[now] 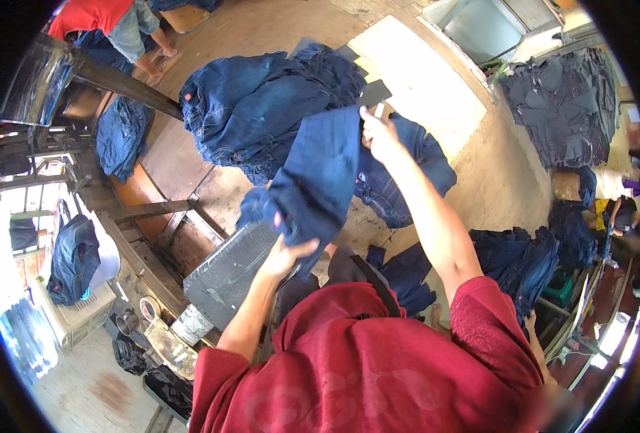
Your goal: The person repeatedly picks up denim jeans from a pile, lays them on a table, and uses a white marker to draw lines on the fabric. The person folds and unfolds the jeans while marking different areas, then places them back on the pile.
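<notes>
A pair of dark blue jeans (318,169) is stretched between my two hands, with a small red mark near the lower end. My right hand (380,137) grips the far end of a leg; a small white piece (380,110) shows by its fingers, too small to name. My left hand (285,257) is closed on the near end, thumb over the cloth and the other fingers partly hidden. Just left of that hand sits a dark, scuffed box-like block (230,274). Behind the held jeans lies a large heap of jeans (251,101), with another folded pile (406,166) to the right.
A pale sheet (421,79) lies on the floor at the back. Dark grey garments (561,101) are heaped far right, more jeans (514,260) below them. A person in a red top (93,18) bends at upper left. A tape roll (149,309) rests on the left bench.
</notes>
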`<move>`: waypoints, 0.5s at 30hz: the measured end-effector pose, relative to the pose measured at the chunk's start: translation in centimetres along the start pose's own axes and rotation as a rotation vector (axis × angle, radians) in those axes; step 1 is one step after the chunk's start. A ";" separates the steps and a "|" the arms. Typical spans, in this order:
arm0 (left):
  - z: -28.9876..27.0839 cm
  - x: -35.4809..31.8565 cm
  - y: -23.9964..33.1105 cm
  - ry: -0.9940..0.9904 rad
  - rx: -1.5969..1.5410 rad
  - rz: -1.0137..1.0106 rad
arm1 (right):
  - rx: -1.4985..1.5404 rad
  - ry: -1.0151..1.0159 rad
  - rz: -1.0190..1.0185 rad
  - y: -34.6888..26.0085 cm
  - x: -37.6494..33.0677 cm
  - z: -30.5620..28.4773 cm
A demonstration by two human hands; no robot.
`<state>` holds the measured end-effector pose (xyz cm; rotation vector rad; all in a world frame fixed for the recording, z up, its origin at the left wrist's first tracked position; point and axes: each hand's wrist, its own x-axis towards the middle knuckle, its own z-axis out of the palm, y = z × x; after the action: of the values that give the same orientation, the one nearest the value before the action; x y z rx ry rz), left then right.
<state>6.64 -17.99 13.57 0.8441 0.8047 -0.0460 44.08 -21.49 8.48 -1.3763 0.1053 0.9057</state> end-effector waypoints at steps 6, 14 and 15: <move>3.8 6.9 1.8 0.122 -0.873 0.193 | -0.875 0.070 -0.557 -0.9 -7.5 1.4; -5.0 -2.5 -0.1 0.445 -1.039 0.438 | -1.062 -0.471 -0.887 10.2 -26.1 2.5; -5.5 -3.1 -0.4 0.423 -1.067 0.464 | -1.009 -0.543 -0.898 11.0 -26.5 2.7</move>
<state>0.89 -15.31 13.12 -0.0122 0.8534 0.9252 18.49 -32.98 15.15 -1.7427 -1.4428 0.4959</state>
